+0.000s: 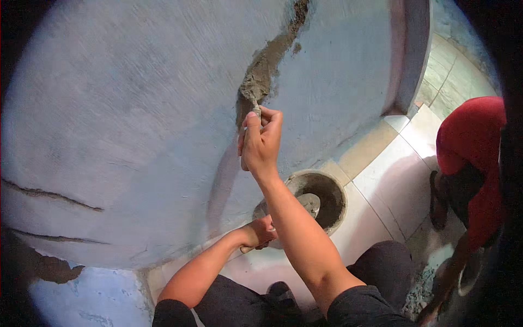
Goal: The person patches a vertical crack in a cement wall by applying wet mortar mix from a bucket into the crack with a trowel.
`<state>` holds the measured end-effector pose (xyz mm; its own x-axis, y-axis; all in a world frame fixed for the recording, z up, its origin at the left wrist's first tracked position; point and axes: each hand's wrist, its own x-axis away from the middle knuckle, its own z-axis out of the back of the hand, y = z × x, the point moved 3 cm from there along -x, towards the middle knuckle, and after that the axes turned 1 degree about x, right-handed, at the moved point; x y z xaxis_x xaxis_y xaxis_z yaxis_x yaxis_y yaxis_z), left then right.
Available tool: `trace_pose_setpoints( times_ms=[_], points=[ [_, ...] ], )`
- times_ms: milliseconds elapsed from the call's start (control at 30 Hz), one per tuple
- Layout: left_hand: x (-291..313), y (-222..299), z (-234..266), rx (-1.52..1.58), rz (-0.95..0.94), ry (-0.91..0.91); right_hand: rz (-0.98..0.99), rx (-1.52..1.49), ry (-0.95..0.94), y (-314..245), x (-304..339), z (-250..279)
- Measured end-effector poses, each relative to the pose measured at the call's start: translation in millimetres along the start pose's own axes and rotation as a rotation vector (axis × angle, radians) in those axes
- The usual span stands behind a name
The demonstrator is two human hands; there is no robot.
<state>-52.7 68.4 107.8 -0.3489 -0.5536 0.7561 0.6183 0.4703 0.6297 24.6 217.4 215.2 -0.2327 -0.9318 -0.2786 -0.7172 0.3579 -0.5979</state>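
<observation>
My right hand (262,140) is closed around the handle of a small trowel (255,103), raised against the blue-grey wall. Its mortar-coated tip touches a band of wet grey-brown mortar (267,62) that runs up the wall in a jagged line. Lower down, my left hand (260,231) grips a second trowel (309,204), whose broad blade carries mortar at the mouth of a round bucket (340,215). My right forearm crosses in front and hides part of that trowel and bucket.
Two open cracks (60,199) run across the wall at lower left, near a broken patch (57,270). A co-worker in a red top (471,136) bends at the right, beside grey rubble or mix (422,289). Pale tiles (376,180) cover the floor.
</observation>
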Motion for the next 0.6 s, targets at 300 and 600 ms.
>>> trace_pose_setpoints(
  times_ms=[300, 600],
  points=[
    [1.2, 0.4, -1.6, -0.070, 0.005, 0.009, -0.011, 0.024, 0.098, 15.3, 3.7, 13.1],
    [-5.0, 7.1, -4.6, -0.107, -0.104, 0.024, 0.074, 0.218, 0.022, 38.1, -4.2, 30.3]
  ],
)
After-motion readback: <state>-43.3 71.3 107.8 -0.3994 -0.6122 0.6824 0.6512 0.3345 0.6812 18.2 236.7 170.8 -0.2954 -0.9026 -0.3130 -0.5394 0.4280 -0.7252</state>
